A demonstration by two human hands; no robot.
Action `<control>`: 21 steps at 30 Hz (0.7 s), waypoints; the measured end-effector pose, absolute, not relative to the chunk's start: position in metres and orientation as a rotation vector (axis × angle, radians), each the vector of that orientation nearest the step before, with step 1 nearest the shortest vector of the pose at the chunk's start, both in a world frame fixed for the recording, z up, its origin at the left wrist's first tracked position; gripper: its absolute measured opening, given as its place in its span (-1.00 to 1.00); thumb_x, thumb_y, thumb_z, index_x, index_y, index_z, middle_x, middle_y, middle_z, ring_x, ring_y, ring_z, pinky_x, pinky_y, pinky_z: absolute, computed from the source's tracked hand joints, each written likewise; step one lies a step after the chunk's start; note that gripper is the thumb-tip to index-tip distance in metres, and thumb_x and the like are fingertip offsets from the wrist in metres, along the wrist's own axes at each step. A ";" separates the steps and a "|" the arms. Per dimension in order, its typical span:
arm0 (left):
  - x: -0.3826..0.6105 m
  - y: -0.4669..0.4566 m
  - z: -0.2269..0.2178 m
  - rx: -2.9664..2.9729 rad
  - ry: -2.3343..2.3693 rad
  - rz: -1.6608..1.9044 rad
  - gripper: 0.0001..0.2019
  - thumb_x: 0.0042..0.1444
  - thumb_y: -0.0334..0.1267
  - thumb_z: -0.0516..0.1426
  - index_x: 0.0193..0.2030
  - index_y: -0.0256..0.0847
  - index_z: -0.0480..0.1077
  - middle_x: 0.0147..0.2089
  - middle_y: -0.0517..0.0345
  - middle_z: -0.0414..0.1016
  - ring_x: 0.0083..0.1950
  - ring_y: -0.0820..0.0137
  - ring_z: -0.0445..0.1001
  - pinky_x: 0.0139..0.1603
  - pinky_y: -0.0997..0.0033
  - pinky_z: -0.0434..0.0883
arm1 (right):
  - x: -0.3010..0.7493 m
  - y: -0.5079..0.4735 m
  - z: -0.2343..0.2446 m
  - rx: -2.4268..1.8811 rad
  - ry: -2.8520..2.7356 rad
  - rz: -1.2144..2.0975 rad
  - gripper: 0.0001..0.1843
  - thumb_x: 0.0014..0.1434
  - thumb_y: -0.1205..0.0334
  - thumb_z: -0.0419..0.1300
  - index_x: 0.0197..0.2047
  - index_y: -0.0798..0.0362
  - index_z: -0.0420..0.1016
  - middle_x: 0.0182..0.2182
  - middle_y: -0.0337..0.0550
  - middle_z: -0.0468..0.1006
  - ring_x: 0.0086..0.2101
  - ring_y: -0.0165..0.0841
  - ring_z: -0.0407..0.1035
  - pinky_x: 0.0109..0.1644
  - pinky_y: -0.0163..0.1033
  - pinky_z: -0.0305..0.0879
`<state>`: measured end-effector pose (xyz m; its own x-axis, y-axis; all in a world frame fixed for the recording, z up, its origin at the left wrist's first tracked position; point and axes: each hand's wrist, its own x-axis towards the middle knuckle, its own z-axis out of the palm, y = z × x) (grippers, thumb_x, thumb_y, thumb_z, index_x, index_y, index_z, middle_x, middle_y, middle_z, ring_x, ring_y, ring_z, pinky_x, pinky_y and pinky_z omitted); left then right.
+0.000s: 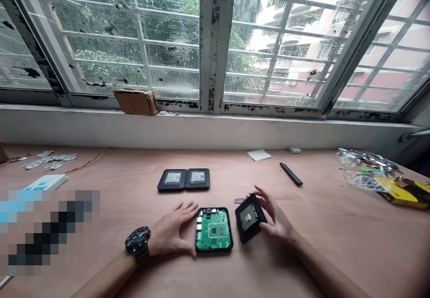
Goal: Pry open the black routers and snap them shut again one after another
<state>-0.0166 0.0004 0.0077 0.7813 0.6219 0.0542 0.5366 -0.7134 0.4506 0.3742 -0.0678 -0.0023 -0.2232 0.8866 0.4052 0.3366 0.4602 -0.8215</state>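
Note:
A black square case (231, 240) lies flat on the table with a green circuit board (215, 230) exposed inside it. My left hand (174, 228), a black watch on its wrist, is beside the case's left edge. Its thumb and fingers are stretched apart and reach the left corners. To the right of the case, my right hand (273, 215) grips a black square lid (249, 219) by its right edge. The lid is tilted, and its inner face shows a metal plate with a small pale pad. Behind the lid lies a small screwdriver (239, 201), partly hidden.
Two black square units with labels (183, 180) lie side by side farther back. A black bar (291, 174), a white paper (259, 155) and a white block (294, 150) lie behind right. Plastic bags (366, 179) and a yellow-black box (401, 191) are far right; a power strip (47, 181) is left.

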 end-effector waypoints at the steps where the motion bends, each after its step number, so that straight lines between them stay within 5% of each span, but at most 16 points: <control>1: -0.017 0.001 0.006 2.562 0.860 0.299 0.17 -0.13 0.36 0.35 0.53 -0.08 0.00 0.51 -0.13 0.02 0.52 -0.05 0.01 0.52 -0.14 -0.07 | 0.370 -0.066 -0.003 -1.018 -1.697 0.782 0.05 0.12 -0.41 0.17 0.48 -0.12 -0.13 0.24 0.16 0.31 0.21 0.09 0.34 0.24 0.18 0.33; 6: -0.035 0.010 0.009 2.503 0.896 0.367 0.00 -0.06 0.34 0.33 0.46 -0.02 0.17 0.47 -0.04 0.16 0.48 0.00 0.14 0.48 -0.08 0.11 | 0.338 -0.059 0.006 -0.979 -1.539 0.810 -0.09 0.19 -0.46 0.01 0.45 -0.15 0.04 0.26 0.12 0.35 0.19 0.09 0.36 0.24 0.21 0.32; 13: -0.042 0.014 0.010 2.439 0.905 0.508 -0.32 0.18 0.20 0.26 0.36 -0.05 0.35 0.40 0.00 0.31 0.44 0.07 0.25 0.46 -0.04 0.18 | 0.270 -0.047 0.055 -1.075 -2.191 0.708 -0.01 -0.03 -0.19 0.43 0.39 0.01 0.30 0.33 0.12 0.28 0.28 0.07 0.22 0.37 0.08 0.18; 21: -0.044 0.014 0.004 2.429 0.871 0.554 -0.43 0.23 0.02 0.27 0.33 -0.07 0.38 0.36 0.03 0.37 0.41 0.10 0.31 0.46 -0.02 0.19 | 0.226 -0.042 0.057 -1.115 -2.528 0.506 0.05 -0.09 -0.29 0.41 0.35 0.11 0.36 0.27 0.15 0.37 0.20 0.05 0.29 0.29 0.02 0.28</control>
<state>-0.0443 0.0141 0.0039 0.7129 0.6710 0.2038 0.4686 -0.6720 0.5735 0.2260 -0.0418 0.0567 -0.6389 0.7536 0.1546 0.6359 0.6304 -0.4452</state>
